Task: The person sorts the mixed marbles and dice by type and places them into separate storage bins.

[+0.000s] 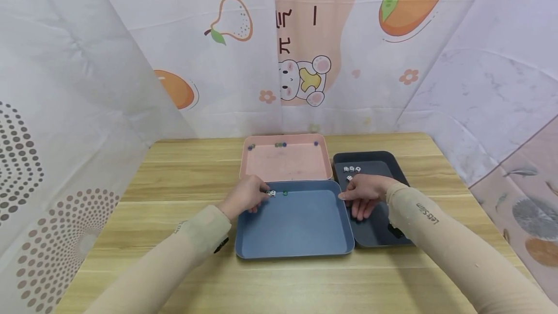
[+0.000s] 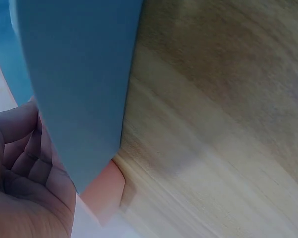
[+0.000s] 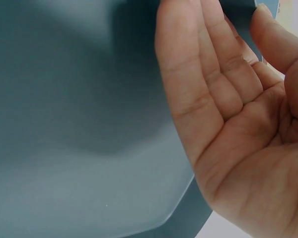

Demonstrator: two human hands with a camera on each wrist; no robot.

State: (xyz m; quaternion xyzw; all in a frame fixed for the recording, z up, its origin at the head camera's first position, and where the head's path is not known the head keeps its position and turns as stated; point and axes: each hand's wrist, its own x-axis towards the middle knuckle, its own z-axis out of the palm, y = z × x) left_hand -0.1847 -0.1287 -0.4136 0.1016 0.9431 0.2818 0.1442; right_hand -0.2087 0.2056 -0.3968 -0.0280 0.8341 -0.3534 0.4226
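Observation:
My left hand reaches over the left rim of the blue tray, pinching a small die between thumb and forefinger. Right against it sits a white die, and a green bead-like piece lies a little to the right. In the left wrist view the tray wall hides the fingertips. My right hand hovers over the dark tray, fingers loosely bent and holding nothing visible; its thumb is by the blue tray's right rim. Several white dice lie beyond it.
Behind the blue tray stands a pink tray with small blue and green pieces along its far side. All three trays sit close together on a wooden table. A printed curtain hangs behind.

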